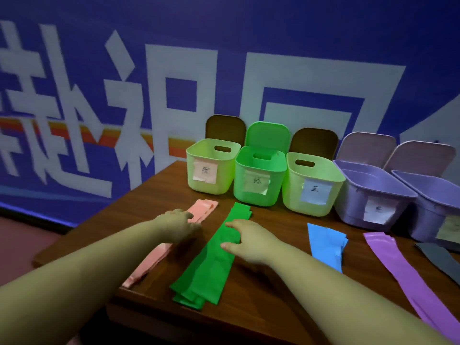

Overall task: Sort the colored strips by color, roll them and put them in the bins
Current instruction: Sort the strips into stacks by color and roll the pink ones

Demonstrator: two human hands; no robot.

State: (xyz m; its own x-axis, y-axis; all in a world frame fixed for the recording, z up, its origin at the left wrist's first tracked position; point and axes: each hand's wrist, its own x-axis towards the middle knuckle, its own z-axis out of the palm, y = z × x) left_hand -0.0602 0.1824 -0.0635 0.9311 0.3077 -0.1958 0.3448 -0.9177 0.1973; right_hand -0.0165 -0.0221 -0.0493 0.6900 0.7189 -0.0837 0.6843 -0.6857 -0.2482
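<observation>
— So, what are the fingers doing?

— The left hand (178, 226) lies over the pink strips (201, 210), its fingers bent down onto them; a true grip I cannot tell. The right hand (245, 241) rests on the green strips (206, 267), thumb and fingers spread apart, holding nothing.

— And the rest, from there?

— Just beyond the fingertips stand the bins (258, 175), lids up, each with a paper label. Out past the right hand's far side lie the blue strips (326, 245), then the purple strips (395, 265), then a grey strip (440, 257) at the picture's edge, all flat on the wooden table (161, 192).
</observation>
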